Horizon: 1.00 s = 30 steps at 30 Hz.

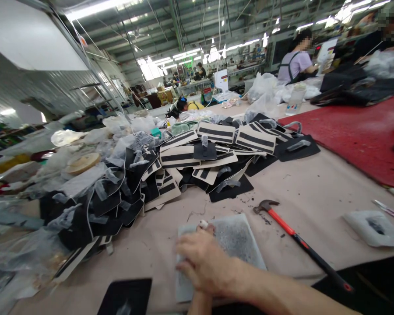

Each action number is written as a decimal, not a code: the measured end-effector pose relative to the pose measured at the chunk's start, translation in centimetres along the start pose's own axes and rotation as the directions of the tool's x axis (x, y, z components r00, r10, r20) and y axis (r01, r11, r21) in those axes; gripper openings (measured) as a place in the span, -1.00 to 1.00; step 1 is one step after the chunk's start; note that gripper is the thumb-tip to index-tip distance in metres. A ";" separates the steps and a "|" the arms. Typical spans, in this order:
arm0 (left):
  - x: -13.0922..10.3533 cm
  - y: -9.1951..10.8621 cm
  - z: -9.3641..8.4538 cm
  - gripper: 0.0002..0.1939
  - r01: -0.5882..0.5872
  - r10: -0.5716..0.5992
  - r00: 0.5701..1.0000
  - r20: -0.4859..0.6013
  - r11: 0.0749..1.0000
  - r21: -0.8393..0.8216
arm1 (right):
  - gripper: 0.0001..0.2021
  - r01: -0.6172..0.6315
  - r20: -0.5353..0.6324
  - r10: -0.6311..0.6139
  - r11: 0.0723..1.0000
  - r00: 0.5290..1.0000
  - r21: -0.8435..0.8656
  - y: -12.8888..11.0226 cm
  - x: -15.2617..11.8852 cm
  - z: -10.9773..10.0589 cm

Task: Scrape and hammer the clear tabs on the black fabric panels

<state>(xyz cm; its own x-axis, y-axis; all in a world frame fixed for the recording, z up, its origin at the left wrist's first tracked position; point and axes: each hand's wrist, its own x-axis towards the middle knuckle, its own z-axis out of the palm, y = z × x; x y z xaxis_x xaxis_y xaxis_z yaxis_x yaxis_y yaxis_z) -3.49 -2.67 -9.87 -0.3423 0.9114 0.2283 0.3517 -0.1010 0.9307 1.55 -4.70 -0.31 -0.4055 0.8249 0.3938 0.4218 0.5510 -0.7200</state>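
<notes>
My right hand (210,262) lies over my left hand above a pale, dark-speckled slab (239,238) at the bottom centre. Only the forearm and a little of my left hand (192,267) show beneath it. The right fingers are bent and pressed together; what they hold, if anything, is hidden. A small whitish tip (203,224) sticks out beyond the fingers. Right of the slab lies a claw hammer (292,236) with a red and black handle. A black panel (126,297) rests at the bottom left of the slab.
A large heap of black and cream-striped panels (180,155) spreads behind the slab. Plastic bags (33,238) lie at the left. A red sheet (357,135) is at the right, with a wrapped pale block (372,227) nearer. People sit at machines farther back.
</notes>
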 end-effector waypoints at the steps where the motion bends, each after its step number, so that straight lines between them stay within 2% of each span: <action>1: 0.1 -0.2 0.0 -0.68 0.014 -0.014 1.000 0.011 1.000 0.007 | -0.77 -0.080 -0.028 0.080 0.996 0.996 -0.032 1.7 0.3 -1.0; 2: 0.1 -0.5 0.1 -0.70 0.030 -0.030 0.999 0.024 1.000 0.002 | -0.78 -0.199 -0.079 0.193 0.977 0.978 -0.078 4.0 0.8 -2.5; 4: 0.1 -1.0 0.4 -0.74 0.065 -0.064 0.997 0.042 0.998 -0.016 | -0.74 -0.472 -0.192 0.433 0.836 0.881 -0.280 9.2 2.2 -6.3; 5: 0.1 -1.3 0.5 -0.75 0.081 -0.080 0.996 0.048 0.996 -0.025 | -0.69 -0.541 -0.230 0.490 0.778 0.841 -0.320 11.7 2.8 -8.2; 7: 0.1 -1.5 0.8 -0.70 0.109 -0.106 0.993 0.056 0.993 -0.045 | -0.64 -0.601 -0.251 0.548 0.703 0.798 -0.379 15.9 3.8 -11.0; 8: 0.0 -1.6 0.9 -0.67 0.118 -0.115 0.992 0.060 0.992 -0.054 | -0.62 -0.606 -0.237 0.561 0.687 0.793 -0.402 17.4 4.0 -11.8; 10: 0.0 -1.6 0.9 -0.63 0.130 -0.126 0.990 0.062 0.989 -0.067 | -0.61 -0.591 -0.184 0.579 0.667 0.794 -0.453 19.3 4.2 -12.4; 12: -0.1 -1.6 0.9 -0.62 0.137 -0.133 0.989 0.063 0.988 -0.074 | -0.66 -0.562 -0.128 0.585 0.659 0.801 -0.501 20.0 4.4 -12.2; 15: -0.1 -1.6 0.9 -0.65 0.133 -0.129 0.990 0.061 0.989 -0.059 | -0.81 -0.511 -0.078 0.573 0.652 0.816 -0.560 19.5 5.2 -12.0; 18: -0.1 -1.7 0.9 -0.68 0.121 -0.119 0.991 0.064 0.992 -0.037 | -0.77 -0.476 -0.042 0.562 0.655 0.826 -0.587 17.7 5.6 -12.8; 20: -0.1 -1.6 1.0 -0.69 0.128 -0.125 0.990 0.058 0.991 -0.045 | -0.73 -0.468 -0.024 0.565 0.659 0.825 -0.588 16.0 4.9 -13.5; 23: -0.1 -1.5 1.0 -0.70 0.167 -0.165 0.986 0.039 0.982 -0.087 | -0.67 -0.493 -0.039 0.563 0.686 0.825 -0.535 12.9 1.7 -13.7; 25: 0.0 -1.5 1.1 -0.70 0.199 -0.198 0.980 0.020 0.973 -0.116 | -0.55 -0.539 -0.085 0.563 0.720 0.822 -0.438 10.8 -1.6 -13.0; 27: 0.0 -1.6 1.1 -0.70 0.224 -0.228 0.974 -0.007 0.963 -0.150 | -0.45 -0.577 -0.118 0.575 0.744 0.810 -0.338 9.2 -5.1 -11.4; 30: -0.1 -2.0 1.2 -0.67 0.232 -0.247 0.968 -0.034 0.943 -0.240 | -0.42 -0.609 -0.094 0.609 0.745 0.788 -0.272 8.0 -9.7 -8.2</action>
<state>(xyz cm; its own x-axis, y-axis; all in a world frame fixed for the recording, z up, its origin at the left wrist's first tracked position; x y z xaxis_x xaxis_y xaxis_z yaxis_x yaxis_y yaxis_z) -3.08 -2.09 -12.08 -0.4479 0.8941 0.0011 0.0433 0.0205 0.9989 15.52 -7.32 -5.18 0.0137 0.9971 -0.0748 0.7821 -0.0573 -0.6205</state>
